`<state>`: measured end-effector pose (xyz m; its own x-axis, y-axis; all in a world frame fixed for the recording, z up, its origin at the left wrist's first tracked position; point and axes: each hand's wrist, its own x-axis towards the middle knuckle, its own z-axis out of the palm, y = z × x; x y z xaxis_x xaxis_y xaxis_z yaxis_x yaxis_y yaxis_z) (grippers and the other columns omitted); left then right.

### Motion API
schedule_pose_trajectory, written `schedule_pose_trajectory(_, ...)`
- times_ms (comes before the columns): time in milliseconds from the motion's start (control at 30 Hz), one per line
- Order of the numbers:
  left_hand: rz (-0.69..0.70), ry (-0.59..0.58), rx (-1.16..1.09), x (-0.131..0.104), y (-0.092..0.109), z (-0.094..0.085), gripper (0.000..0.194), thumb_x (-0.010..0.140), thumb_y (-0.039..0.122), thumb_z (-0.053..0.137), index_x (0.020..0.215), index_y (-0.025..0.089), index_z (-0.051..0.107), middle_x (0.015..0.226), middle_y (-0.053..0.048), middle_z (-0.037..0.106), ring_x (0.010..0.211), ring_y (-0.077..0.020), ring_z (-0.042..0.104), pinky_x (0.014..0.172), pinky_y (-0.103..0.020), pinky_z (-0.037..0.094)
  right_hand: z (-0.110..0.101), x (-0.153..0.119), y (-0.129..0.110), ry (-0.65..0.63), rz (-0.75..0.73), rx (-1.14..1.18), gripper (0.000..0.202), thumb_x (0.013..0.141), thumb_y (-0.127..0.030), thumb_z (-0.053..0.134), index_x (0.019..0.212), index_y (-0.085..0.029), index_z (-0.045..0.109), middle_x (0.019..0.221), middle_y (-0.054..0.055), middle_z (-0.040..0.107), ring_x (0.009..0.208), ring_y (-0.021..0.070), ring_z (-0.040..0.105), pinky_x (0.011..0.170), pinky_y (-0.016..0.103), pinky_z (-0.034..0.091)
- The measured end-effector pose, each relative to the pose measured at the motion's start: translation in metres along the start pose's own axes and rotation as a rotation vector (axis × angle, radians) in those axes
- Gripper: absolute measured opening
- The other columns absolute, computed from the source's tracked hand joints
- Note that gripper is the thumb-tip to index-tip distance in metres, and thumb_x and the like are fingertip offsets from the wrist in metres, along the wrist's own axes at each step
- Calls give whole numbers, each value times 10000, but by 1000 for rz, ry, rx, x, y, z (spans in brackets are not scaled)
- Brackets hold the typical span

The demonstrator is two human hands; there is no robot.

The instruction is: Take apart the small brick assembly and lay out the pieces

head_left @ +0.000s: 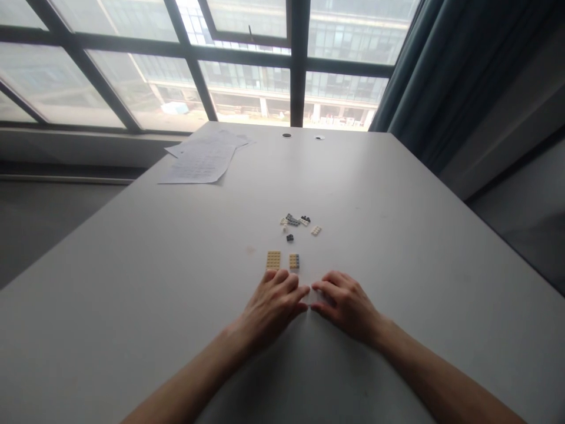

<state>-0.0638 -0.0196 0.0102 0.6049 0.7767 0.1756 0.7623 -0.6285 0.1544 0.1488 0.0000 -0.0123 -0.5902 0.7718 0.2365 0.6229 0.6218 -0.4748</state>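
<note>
My left hand [279, 297] and my right hand [342, 297] rest low over the white table, fingertips almost meeting. On each, the thumb and index finger curl toward one another; something small and pale may sit between them, but I cannot make it out. Just beyond the left knuckles lies a tan studded plate [273, 259]. To its right is a smaller tan and blue-grey studded brick [293, 261], close to the left fingers but apart from them.
Farther off lie a small black piece [290, 238], a white studded plate [316, 231], grey plates [292, 220] and several other small pieces. Printed papers [198, 159] cover the table's far left corner. Beyond the table [397, 194] are windows, with a dark curtain [424, 82] at right.
</note>
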Motion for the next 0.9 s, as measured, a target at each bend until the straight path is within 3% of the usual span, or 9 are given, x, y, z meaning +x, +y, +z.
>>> schedule_pose_trajectory(133, 13, 194, -25, -5, -9, 2, 354, 867, 462, 578, 1133, 228, 586, 901, -46, 590, 875, -211, 488, 810, -356, 357, 0, -1, 1, 7, 11, 12, 311, 846, -415, 637, 1089, -221, 634, 970, 64, 608, 892, 204, 561, 833, 353, 460)
schedule_pose_trajectory(267, -24, 343, -6, -19, -26, -5, 227, 867, 372, 603, 1024, 212, 634, 911, -60, 623, 869, -213, 516, 797, -350, 389, 0, 0, -2, 6, 14, -3, 379, 837, -459, 632, 1118, -205, 617, 1011, 83, 604, 910, 218, 560, 833, 365, 467)
schedule_pose_trajectory(400, 64, 297, 30, -29, -32, -4, 172, 879, 275, 582, 1029, 215, 640, 1000, -61, 660, 913, -213, 549, 814, -357, 394, 0, 0, -8, -2, 9, -59, 377, 837, -468, 626, 1105, -202, 617, 1013, 93, 600, 916, 231, 551, 839, 383, 460)
schedule_pose_trajectory(600, 116, 214, 58, -27, -30, 2, 284, 896, 303, 556, 1162, 212, 603, 1157, -70, 647, 958, -224, 545, 846, -380, 389, 1, 2, -16, -9, 39, -68, 280, 863, -404, 609, 1054, -199, 619, 992, 83, 593, 916, 224, 535, 852, 373, 450)
schedule_pose_trajectory(900, 118, 241, 39, -28, -32, 3, 212, 888, 266, 556, 1075, 204, 635, 1036, -63, 681, 904, -206, 556, 800, -361, 396, 2, 2, -14, 4, 9, -62, 240, 867, -378, 610, 1030, -203, 622, 977, 83, 596, 901, 217, 540, 843, 364, 447)
